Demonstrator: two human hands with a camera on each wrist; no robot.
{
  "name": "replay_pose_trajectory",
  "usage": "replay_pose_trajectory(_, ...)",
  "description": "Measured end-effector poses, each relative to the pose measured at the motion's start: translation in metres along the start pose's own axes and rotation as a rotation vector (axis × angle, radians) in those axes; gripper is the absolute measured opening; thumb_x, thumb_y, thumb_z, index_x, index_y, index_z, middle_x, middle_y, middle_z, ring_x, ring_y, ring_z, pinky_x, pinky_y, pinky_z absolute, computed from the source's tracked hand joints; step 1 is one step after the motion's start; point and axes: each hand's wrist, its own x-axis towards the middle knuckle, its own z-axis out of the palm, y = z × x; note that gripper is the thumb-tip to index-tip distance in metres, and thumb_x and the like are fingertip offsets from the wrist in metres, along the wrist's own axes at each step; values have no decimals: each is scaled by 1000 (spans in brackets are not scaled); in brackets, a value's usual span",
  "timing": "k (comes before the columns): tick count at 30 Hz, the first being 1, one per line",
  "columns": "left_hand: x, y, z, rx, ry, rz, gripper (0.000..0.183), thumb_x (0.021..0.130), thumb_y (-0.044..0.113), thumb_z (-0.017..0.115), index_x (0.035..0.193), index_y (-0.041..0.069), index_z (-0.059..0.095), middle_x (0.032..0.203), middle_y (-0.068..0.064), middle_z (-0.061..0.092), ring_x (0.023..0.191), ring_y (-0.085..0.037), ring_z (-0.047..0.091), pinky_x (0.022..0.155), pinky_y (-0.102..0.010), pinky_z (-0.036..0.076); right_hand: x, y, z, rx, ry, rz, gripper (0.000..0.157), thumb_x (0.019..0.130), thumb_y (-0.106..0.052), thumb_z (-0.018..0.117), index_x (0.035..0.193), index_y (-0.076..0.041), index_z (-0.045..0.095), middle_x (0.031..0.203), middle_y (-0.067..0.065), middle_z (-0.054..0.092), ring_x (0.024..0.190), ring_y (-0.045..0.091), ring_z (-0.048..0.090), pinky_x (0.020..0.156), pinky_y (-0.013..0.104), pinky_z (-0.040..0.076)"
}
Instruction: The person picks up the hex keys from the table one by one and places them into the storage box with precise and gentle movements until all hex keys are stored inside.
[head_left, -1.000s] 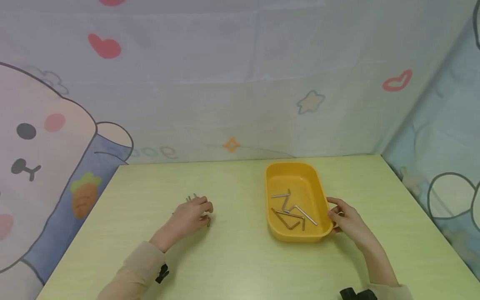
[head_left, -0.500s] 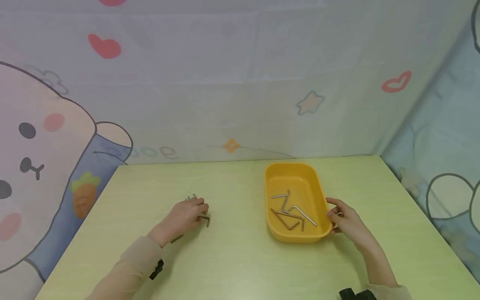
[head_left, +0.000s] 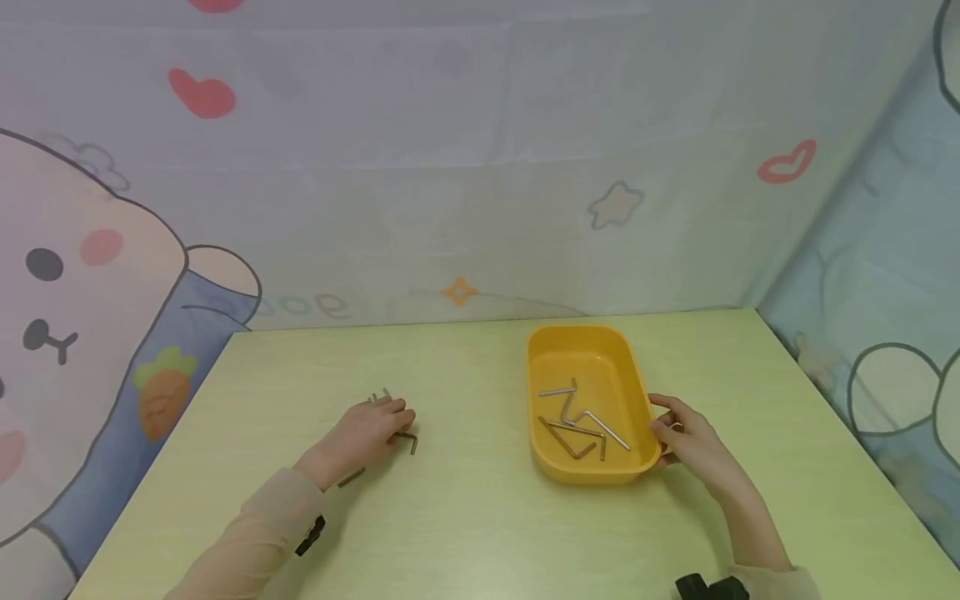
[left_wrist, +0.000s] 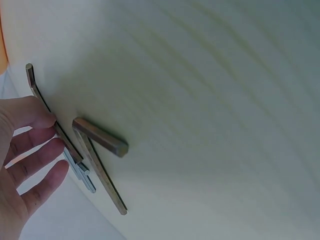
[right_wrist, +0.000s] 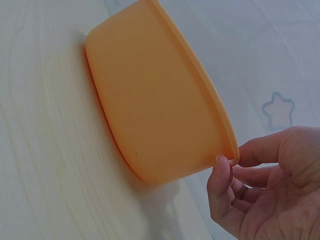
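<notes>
You look to be partway there, with a cluster of hex keys lying in the yellow tray and a few more left on the desk. Your left grip pinches a slim bronze hex key between thumb and fingertips, bent end jutting past the thumb, a thicker bronze hex key just beside it; whether it's off the desk, I can't tell. Over on the other side, your right grip has the tray's rim pinched.
</notes>
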Motion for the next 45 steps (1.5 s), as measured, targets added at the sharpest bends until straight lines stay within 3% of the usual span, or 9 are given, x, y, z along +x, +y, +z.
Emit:
replay_pose_trajectory(8,2,0,1,31,-14,24,21,78,7,74,91,16,60,80,4,54,70,-12,51,59,-25,43,1,-4,0,-3,1,-1,49,99,-9,46,143,6,31,98,13,47,76,11,52,62,27,56)
replay_pose_trajectory(15,3,0,2,47,-6,46,22,78,9,76,89,16,58,78,4,54,70,-12,52,57,-25,42,1,-3,0,-8,-1,0,49,100,-10,46,144,5,31,99,14,47,76,12,53,62,27,55)
replay_pose_trajectory(26,7,2,1,18,-50,18,19,82,15,74,87,17,56,77,5,53,68,-12,50,55,-23,36,1,-2,0,-12,-2,-1,49,100,-10,46,144,6,31,98,14,47,76,12,53,62,27,56)
replay_pose_trajectory(38,8,3,4,3,0,50,23,78,3,71,88,16,55,78,3,54,68,-12,51,55,-24,39,0,-1,0,-10,1,-4,49,99,-9,46,143,6,31,98,14,47,75,11,53,61,27,56)
replay_pose_trajectory(45,9,7,1,-37,-29,49,24,76,-2,66,88,14,53,77,2,52,66,-11,45,55,-23,34,0,0,0,-9,3,-6,49,99,-9,46,143,6,31,97,13,47,75,11,52,61,27,55)
